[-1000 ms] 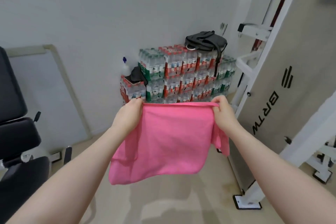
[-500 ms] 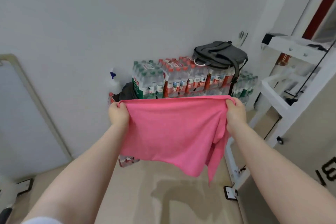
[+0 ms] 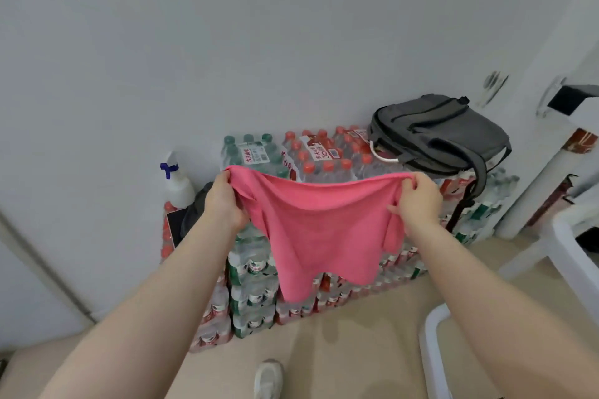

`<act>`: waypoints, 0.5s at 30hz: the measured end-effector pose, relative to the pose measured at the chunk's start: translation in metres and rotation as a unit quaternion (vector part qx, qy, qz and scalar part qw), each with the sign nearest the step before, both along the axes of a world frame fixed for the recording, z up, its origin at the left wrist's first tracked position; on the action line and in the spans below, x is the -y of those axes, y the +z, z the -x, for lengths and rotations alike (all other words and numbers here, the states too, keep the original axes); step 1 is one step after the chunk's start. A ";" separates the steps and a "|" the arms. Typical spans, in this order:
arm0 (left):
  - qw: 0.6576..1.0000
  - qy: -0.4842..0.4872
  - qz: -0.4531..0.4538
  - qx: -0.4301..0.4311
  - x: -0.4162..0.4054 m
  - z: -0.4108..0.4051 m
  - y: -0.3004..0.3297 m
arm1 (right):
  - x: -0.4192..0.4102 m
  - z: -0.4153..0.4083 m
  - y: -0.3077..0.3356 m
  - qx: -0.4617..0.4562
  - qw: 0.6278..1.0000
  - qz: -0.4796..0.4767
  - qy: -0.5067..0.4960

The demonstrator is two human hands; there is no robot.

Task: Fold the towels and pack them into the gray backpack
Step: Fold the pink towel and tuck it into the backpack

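Soft, sagging pink towel (image 3: 321, 230), top corners pinched between left hand (image 3: 223, 201) and right hand (image 3: 418, 201).

Pink cloth towel (image 3: 319, 230) hangs slack in midair, top edge sagging. Gray fabric backpack (image 3: 444, 131) lies flat atop stacked bottle packs.

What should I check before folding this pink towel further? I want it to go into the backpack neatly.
1. Left hand grips a top corner: ok.
2. Right hand grips the other top corner: ok.
3. Pink towel hangs free of the floor: ok.
4. Top edge taut and level: not ok, it sags in the middle.
5. Lower edge even: not ok, it hangs ragged and bunched at the right.
6. Gray backpack open to receive it: cannot tell; it lies on the stacked water bottles.
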State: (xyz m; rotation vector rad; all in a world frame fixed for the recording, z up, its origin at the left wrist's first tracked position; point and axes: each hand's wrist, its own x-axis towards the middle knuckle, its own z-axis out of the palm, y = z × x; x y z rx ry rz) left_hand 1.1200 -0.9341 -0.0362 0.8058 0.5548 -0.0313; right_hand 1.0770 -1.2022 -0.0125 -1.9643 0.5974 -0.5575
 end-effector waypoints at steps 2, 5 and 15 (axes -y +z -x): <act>0.998 0.005 -0.056 0.003 0.001 -0.044 -0.007 | 0.001 -0.046 -0.004 0.010 1.000 0.001 -0.001; 0.982 0.025 -0.186 -0.015 -0.002 -0.105 -0.013 | 0.005 -0.115 -0.008 0.002 0.994 0.106 0.022; 0.892 0.038 -0.450 0.018 -0.035 -0.263 -0.022 | -0.014 -0.332 -0.026 -0.057 0.965 0.247 0.064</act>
